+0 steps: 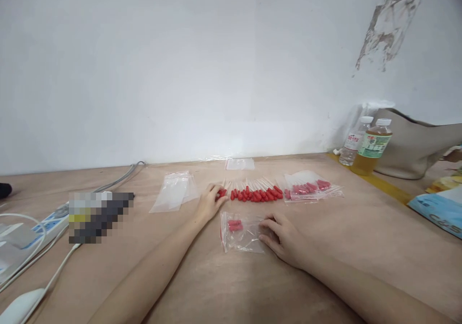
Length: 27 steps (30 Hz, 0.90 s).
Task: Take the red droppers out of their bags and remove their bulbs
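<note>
My left hand is closed over red-tipped sticks at the left end of a row; how many it grips is hidden by the fingers. The row of thin, pale sticks with red ends fans out on the table beside it, red ends toward me. In front lies a clear zip bag with two red pieces inside. My right hand pinches the right end of this bag between thumb and fingers.
Empty zip bags lie left, another bag by the wall. At right are filled bags, two bottles, a grey bag and a blue packet. A power strip with cables sits far left.
</note>
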Each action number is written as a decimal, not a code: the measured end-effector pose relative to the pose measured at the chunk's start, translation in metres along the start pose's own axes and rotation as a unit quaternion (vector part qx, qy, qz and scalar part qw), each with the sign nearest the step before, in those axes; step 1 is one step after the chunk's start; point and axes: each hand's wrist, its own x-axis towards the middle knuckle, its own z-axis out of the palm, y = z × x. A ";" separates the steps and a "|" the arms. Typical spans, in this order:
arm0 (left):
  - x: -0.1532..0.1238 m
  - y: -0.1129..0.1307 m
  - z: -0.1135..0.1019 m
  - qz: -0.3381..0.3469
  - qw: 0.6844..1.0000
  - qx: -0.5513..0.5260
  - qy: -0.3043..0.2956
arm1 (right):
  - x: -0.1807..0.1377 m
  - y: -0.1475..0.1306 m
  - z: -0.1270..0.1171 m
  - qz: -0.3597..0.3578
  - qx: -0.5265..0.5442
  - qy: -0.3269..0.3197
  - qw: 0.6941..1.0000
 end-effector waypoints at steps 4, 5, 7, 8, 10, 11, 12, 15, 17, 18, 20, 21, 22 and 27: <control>-0.006 -0.008 0.001 -0.007 0.997 -0.065 -0.047 | 0.000 0.001 0.001 -0.003 0.000 -0.001 1.000; -0.007 -0.010 0.000 -0.016 0.995 -0.083 -0.052 | 0.000 0.002 0.001 -0.001 0.001 -0.001 1.000; -0.007 -0.015 -0.001 -0.032 0.991 -0.116 -0.064 | 0.000 0.002 0.001 0.002 0.003 -0.001 1.000; -0.006 -0.017 0.000 -0.038 0.989 -0.127 -0.066 | -0.001 0.001 0.001 0.003 0.004 -0.001 1.000; -0.003 -0.019 0.003 -0.050 0.988 -0.135 -0.060 | -0.001 0.001 0.002 0.003 0.003 -0.001 1.000; -0.001 -0.019 0.006 -0.055 0.988 -0.134 -0.055 | 0.000 0.001 0.002 0.002 0.003 -0.002 1.000; 0.000 -0.020 0.008 -0.058 0.988 -0.133 -0.051 | 0.000 0.002 0.002 0.001 0.003 -0.002 1.000; 0.004 -0.019 0.015 -0.060 0.989 -0.127 -0.050 | 0.000 0.002 0.002 -0.002 0.000 -0.002 1.000; 0.003 -0.017 0.015 -0.062 0.989 -0.122 -0.050 | 0.000 0.002 0.001 -0.005 -0.005 0.005 1.000; 0.001 -0.016 0.014 -0.064 0.990 -0.119 -0.049 | 0.000 0.001 0.000 -0.008 -0.009 0.008 1.000; -0.004 -0.012 0.009 -0.071 0.991 -0.109 -0.044 | 0.001 0.000 -0.001 -0.015 -0.024 0.011 1.000; -0.009 -0.009 0.005 -0.078 0.991 -0.099 -0.035 | 0.001 0.000 -0.002 -0.019 -0.034 0.008 0.999; -0.014 -0.006 0.000 -0.084 0.993 -0.085 -0.020 | 0.001 0.000 -0.003 -0.021 -0.043 0.002 0.999; -0.049 0.024 -0.026 -0.044 0.997 -0.005 0.059 | 0.000 0.002 -0.003 -0.024 -0.057 -0.032 0.998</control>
